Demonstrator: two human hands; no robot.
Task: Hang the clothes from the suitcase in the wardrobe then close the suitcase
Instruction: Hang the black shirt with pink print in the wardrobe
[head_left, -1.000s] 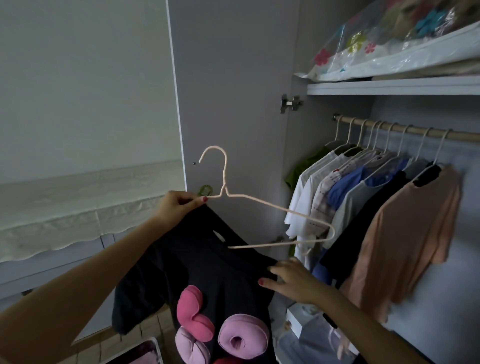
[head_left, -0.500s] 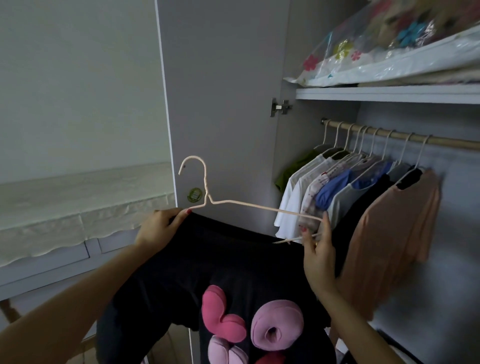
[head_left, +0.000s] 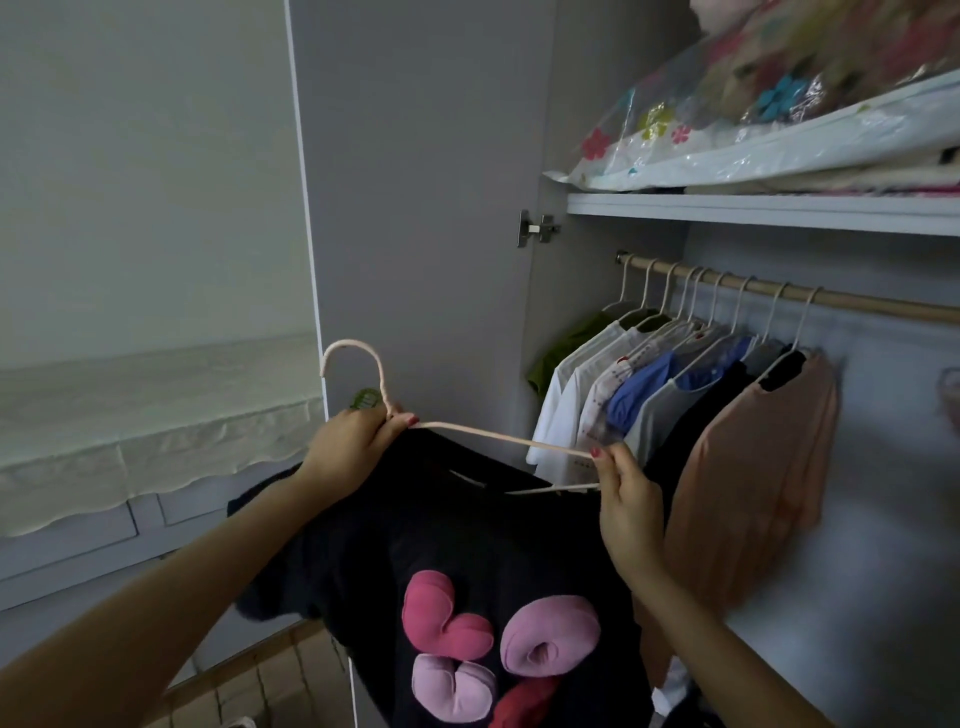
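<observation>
The pale pink hanger (head_left: 470, 431) lies with its long axis running from lower left to right, nearly level and dipping slightly toward the wardrobe; its hook rises at the left end and curls over to the left. It is held in front of the open wardrobe door (head_left: 415, 208), left of the hanging row.

The left hand (head_left: 348, 447) grips the hanger at the base of the hook, fingers curled round the neck together with the top of the black garment (head_left: 457, 545). The right hand (head_left: 623, 499) pinches the hanger's right end between thumb and fingertips, other fingers loosely curled.

One black garment hangs below the hanger, still partly off it: the hanger's upper arm is bare between the hands, and the lower bar shows only near the right hand. Four padded shapes in pink, lilac and red sit on its front; the lowest is cut off by the frame edge.

On the wooden rail (head_left: 857, 304) eight hanger hooks can be counted. The clothes on them (head_left: 675, 395) overlap, so most show only a strip; the peach top (head_left: 753, 467) at the right is the fullest in view. The rail's right end is cut off.

On the shelf (head_left: 753, 213) above lies one clear flowered storage bag (head_left: 779, 140), contents indistinct.
</observation>
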